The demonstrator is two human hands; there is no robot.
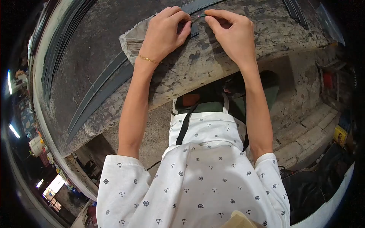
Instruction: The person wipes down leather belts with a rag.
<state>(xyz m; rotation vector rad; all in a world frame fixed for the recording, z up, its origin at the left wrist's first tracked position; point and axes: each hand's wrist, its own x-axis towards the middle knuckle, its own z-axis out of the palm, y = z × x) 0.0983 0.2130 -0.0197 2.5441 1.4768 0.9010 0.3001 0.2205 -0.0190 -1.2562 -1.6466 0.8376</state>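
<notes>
— What's nearest to you?
— My own white shirt (197, 178), printed with small anchors and wheels, and one black strap (184, 127) running down it at 6 o'clock. My two bare forearms go up from there to the bench (213, 64), a worn, stained grey slab.
— And your hands?
— Both at 12 o'clock, close together. My left hand (167, 32) wears one thin gold bracelet (149, 59). Its fingers are curled narrow, tips pressing one dark strip (194, 31) onto one piece of khaki cloth (133, 40), which lies under that hand with its frayed edge towards 11 o'clock. My right hand (232, 34) has thumb and forefinger pinched on the same strip, just beside my left fingertips.
— Anything else on the bench?
— Two long bands (95, 100) lie side by side, running from the cloth out to 9 o'clock. Farther off, at 10 o'clock, a bundle (57, 49) of similar dark lengths follows the bench's edge; I cannot count them. At 1 o'clock lie what look like two far bands (294, 11).
</notes>
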